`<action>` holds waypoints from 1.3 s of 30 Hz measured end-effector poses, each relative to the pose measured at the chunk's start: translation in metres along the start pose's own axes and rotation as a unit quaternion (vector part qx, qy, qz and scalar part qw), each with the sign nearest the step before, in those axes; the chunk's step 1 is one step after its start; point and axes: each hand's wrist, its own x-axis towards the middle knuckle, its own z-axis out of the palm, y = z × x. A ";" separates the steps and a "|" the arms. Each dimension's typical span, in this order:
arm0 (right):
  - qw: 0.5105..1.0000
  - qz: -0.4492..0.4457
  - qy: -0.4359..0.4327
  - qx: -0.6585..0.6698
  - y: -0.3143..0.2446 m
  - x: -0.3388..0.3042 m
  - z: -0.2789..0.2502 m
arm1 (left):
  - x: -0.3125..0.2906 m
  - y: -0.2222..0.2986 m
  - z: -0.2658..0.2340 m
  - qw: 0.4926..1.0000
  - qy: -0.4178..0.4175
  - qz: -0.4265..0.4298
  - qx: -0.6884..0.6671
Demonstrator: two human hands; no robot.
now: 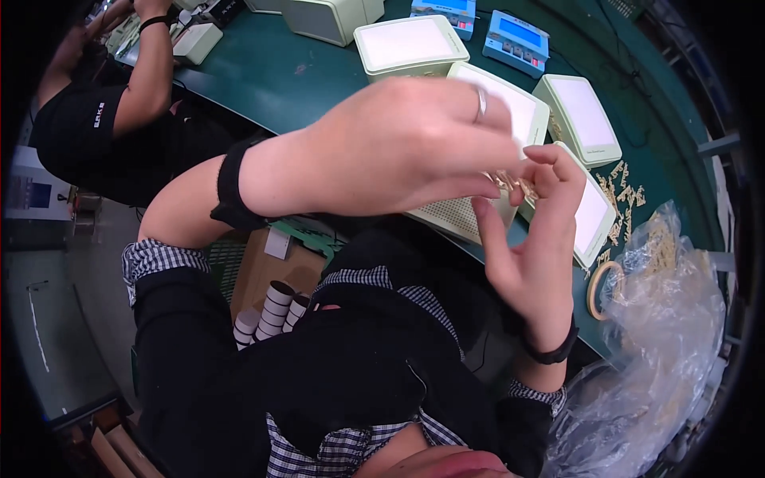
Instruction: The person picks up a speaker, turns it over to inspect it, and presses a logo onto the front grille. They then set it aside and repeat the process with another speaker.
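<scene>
The left hand (422, 135) pinches small golden pieces (504, 182) above the surface (239, 88), toward its near edge; whether the right hand (542, 227) also clamps them, I cannot tell. They look light, thin, easily bent: better held by ends.

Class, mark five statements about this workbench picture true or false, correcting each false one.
1. The left hand wears a silver ring. True.
2. Nothing shows between the hands. False: small gold-coloured pieces show between the left hand and the right hand.
3. The plastic bag is opaque black. False: the plastic bag is clear.
4. Blue devices with screens stand on the green table. True.
5. The right hand has no wristband. False: a black wristband is there.
</scene>
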 end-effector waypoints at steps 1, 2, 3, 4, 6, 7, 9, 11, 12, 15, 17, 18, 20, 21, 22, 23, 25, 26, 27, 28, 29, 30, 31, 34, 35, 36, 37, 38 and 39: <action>1.000 -0.002 -0.002 -0.002 -0.002 0.000 0.002 | -0.004 0.001 -0.003 1.000 0.003 0.000 0.001; 0.999 -0.035 0.024 0.009 -0.003 0.000 0.005 | -0.009 0.002 -0.007 0.998 -0.003 -0.050 -0.048; 0.996 -0.068 0.050 0.021 -0.004 -0.001 0.008 | -0.014 0.002 -0.010 0.990 -0.008 -0.099 -0.097; 0.992 -0.101 0.074 0.034 -0.004 -0.001 0.011 | -0.019 0.002 -0.012 0.978 -0.014 -0.149 -0.146; 0.986 -0.147 0.078 -0.006 -0.004 0.000 0.013 | -0.026 0.001 -0.014 0.949 -0.015 -0.216 -0.227; 0.977 -0.192 0.086 -0.046 -0.003 0.001 0.013 | -0.028 0.000 -0.015 0.910 -0.019 -0.278 -0.307; 0.964 -0.235 0.089 -0.083 -0.003 0.001 0.017 | -0.035 -0.001 -0.013 0.858 -0.020 -0.339 -0.384; 0.969 -0.217 0.109 -0.054 -0.004 0.002 0.023 | -0.043 -0.003 -0.007 0.868 0.009 -0.339 -0.363; 0.970 -0.207 0.118 -0.040 -0.004 0.002 0.025 | -0.046 -0.004 -0.006 0.872 0.023 -0.339 -0.353; 0.981 -0.165 0.095 -0.050 -0.004 -0.003 0.028 | -0.061 -0.012 -0.011 0.902 0.078 -0.333 -0.261; 0.985 -0.140 0.082 -0.057 -0.001 -0.005 0.028 | -0.069 -0.016 -0.013 0.913 0.103 -0.329 -0.218; 0.987 -0.138 0.064 -0.058 0.001 -0.006 0.028 | -0.073 -0.017 -0.014 0.915 0.086 -0.334 -0.208; 0.989 -0.136 0.028 -0.056 0.003 -0.006 0.030 | -0.079 -0.019 -0.016 0.919 0.054 -0.345 -0.182; 0.989 -0.135 0.025 -0.054 0.004 -0.005 0.031 | -0.080 -0.019 -0.016 0.918 0.055 -0.348 -0.183; 0.989 -0.138 0.024 -0.050 0.003 -0.004 0.031 | -0.081 -0.021 -0.015 0.920 0.049 -0.344 -0.183; 0.989 -0.141 0.023 -0.047 0.003 -0.003 0.031 | -0.082 -0.022 -0.015 0.921 0.043 -0.340 -0.184; 0.988 -0.145 0.020 -0.042 0.004 -0.001 0.032 | -0.083 -0.024 -0.014 0.922 0.038 -0.337 -0.185; 0.987 -0.152 0.018 -0.043 0.005 -0.001 0.032 | -0.083 -0.024 -0.013 0.922 0.040 -0.335 -0.189; 0.986 -0.160 0.015 -0.044 0.006 0.000 0.032 | -0.083 -0.025 -0.013 0.922 0.042 -0.333 -0.193; 0.985 -0.167 0.013 -0.045 0.006 0.001 0.033 | -0.083 -0.026 -0.012 0.922 0.044 -0.330 -0.198; 0.985 -0.167 0.011 -0.045 0.007 0.001 0.033 | -0.083 -0.026 -0.011 0.921 0.045 -0.332 -0.198; 0.985 -0.168 0.008 -0.048 0.006 0.002 0.033 | -0.083 -0.026 -0.010 0.923 0.047 -0.327 -0.197; 0.984 -0.169 0.006 -0.051 0.006 0.002 0.033 | -0.083 -0.026 -0.009 0.925 0.049 -0.323 -0.197; 0.985 -0.165 0.001 -0.054 0.006 0.001 0.033 | -0.082 -0.026 -0.006 0.928 0.050 -0.314 -0.196; 0.985 -0.161 -0.001 -0.055 0.006 0.001 0.033 | -0.081 -0.026 -0.006 0.930 0.050 -0.309 -0.195; 0.986 -0.157 -0.003 -0.055 0.006 0.001 0.032 | -0.080 -0.026 -0.005 0.931 0.049 -0.304 -0.195; 0.986 -0.158 -0.004 -0.054 0.006 0.001 0.032 | -0.080 -0.026 -0.004 0.931 0.049 -0.305 -0.194; 0.986 -0.158 -0.012 -0.058 0.006 0.002 0.031 | -0.079 -0.026 -0.004 0.934 0.049 -0.298 -0.193; 0.985 -0.157 -0.021 -0.061 0.006 0.002 0.030 | -0.078 -0.026 -0.003 0.936 0.049 -0.290 -0.191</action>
